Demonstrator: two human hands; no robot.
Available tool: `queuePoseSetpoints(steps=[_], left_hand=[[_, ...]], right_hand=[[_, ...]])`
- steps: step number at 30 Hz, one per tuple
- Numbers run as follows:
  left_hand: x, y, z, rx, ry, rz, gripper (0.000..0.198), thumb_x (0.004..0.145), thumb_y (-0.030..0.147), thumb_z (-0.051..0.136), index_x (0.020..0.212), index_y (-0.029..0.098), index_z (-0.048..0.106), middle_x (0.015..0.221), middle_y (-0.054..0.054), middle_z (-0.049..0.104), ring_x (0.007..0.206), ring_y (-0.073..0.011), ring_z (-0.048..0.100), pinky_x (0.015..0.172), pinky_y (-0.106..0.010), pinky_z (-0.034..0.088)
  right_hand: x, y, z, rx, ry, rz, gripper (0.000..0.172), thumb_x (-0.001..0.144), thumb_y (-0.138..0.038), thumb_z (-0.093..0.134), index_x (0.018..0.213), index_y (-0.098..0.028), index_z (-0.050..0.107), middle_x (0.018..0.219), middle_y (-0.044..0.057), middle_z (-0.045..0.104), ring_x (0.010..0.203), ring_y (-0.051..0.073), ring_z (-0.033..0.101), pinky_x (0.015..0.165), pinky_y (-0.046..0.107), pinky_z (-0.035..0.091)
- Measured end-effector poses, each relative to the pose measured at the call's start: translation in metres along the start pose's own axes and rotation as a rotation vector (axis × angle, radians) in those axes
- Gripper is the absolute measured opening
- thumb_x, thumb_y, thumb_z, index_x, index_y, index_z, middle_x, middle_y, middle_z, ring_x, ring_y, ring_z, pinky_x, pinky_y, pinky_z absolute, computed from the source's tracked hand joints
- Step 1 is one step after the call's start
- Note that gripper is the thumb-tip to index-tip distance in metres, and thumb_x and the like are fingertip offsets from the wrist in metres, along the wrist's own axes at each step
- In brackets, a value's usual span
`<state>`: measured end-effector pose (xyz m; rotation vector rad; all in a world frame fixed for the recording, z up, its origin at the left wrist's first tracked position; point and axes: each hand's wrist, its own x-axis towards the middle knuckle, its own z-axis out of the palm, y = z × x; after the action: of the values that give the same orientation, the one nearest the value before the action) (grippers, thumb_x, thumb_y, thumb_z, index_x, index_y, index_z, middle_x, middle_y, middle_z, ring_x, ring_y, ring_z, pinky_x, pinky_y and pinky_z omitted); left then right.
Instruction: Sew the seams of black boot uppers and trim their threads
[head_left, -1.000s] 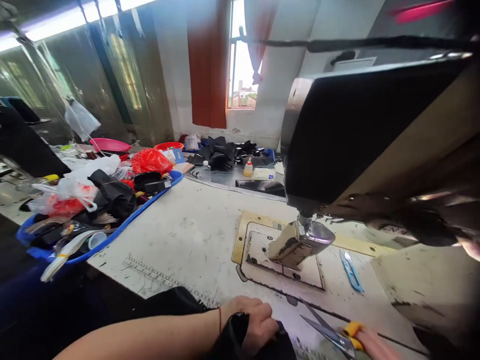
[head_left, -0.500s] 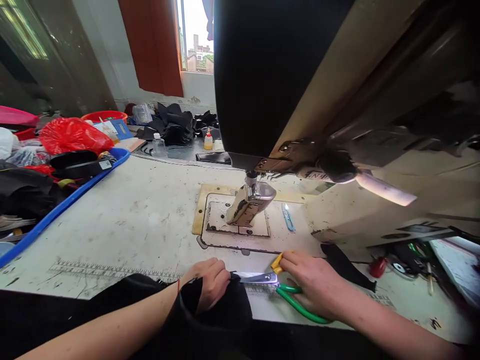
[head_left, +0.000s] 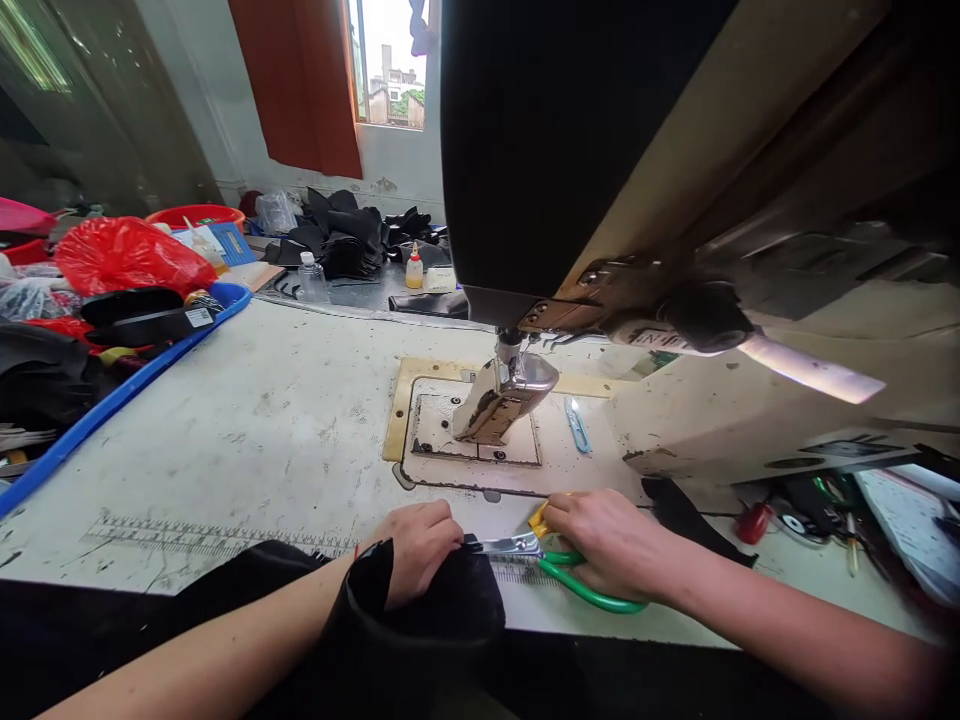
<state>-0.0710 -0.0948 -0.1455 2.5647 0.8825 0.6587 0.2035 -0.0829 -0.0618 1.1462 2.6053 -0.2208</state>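
Note:
My left hand [head_left: 424,548] is closed on a piece of black material [head_left: 457,600] that curls up over the table's front edge. In my right hand [head_left: 600,540] is a pair of scissors [head_left: 592,592] with green-covered handles and some yellow wrapping. The blades point left and meet the top edge of the black material beside my left fingertips; their tips are hidden there. Beneath the blades runs a ruler scale [head_left: 187,535] along the table front. Past my hands stands the post [head_left: 499,400] of a sewing machine [head_left: 570,180].
Blue thread snips [head_left: 577,425] lie right of the post. A blue-rimmed tray [head_left: 135,385] full of odds and ends stands at the left. Black pieces [head_left: 345,235] are heaped at the back by a small glue bottle [head_left: 414,268]. A black scrap [head_left: 694,520] lies right.
The scissors and my right hand have shifted slightly left and up, with the blades further over the black material. My left hand keeps its hold; the camera view has shifted a little.

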Motion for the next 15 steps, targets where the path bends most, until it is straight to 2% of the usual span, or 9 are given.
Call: queuePoseSetpoints(steps=[3,7,10,15], left_hand=[[0.001,-0.003,-0.001,-0.050,-0.011,-0.019,0.020,0.096,0.018,0.041,0.091,0.019,0.061,0.085,-0.003,0.058,0.070,-0.0137,0.055,0.062,-0.025,0.044],[0.005,-0.006,-0.006,-0.221,-0.008,-0.122,0.019,0.094,0.017,0.046,0.088,0.019,0.063,0.083,-0.002,0.058,0.072,-0.0131,0.056,0.064,-0.023,0.045],[0.010,-0.009,-0.012,-0.387,-0.007,-0.184,0.018,0.091,0.015,0.049,0.084,0.019,0.065,0.081,-0.001,0.058,0.076,-0.0135,0.057,0.069,-0.023,0.046],[0.013,-0.014,-0.016,-0.493,-0.001,-0.215,0.015,0.090,0.016,0.053,0.082,0.018,0.067,0.082,-0.001,0.059,0.077,-0.0133,0.058,0.072,-0.024,0.046]], right_hand=[[0.006,-0.005,0.006,-0.005,-0.011,0.009,0.013,0.079,-0.025,0.059,0.088,-0.017,0.065,0.087,0.008,0.069,0.072,0.023,0.064,0.056,0.029,0.036],[0.007,-0.004,0.013,-0.009,-0.042,-0.021,0.011,0.081,-0.022,0.057,0.087,-0.017,0.064,0.087,0.008,0.069,0.072,0.022,0.064,0.055,0.029,0.035],[0.006,-0.003,0.012,0.037,-0.023,-0.012,0.012,0.080,-0.023,0.056,0.088,-0.017,0.063,0.087,0.007,0.068,0.072,0.022,0.063,0.057,0.029,0.036],[0.016,-0.015,0.007,0.056,-0.002,0.016,0.017,0.078,-0.023,0.058,0.092,-0.016,0.063,0.090,0.009,0.067,0.076,0.024,0.063,0.059,0.031,0.038]])
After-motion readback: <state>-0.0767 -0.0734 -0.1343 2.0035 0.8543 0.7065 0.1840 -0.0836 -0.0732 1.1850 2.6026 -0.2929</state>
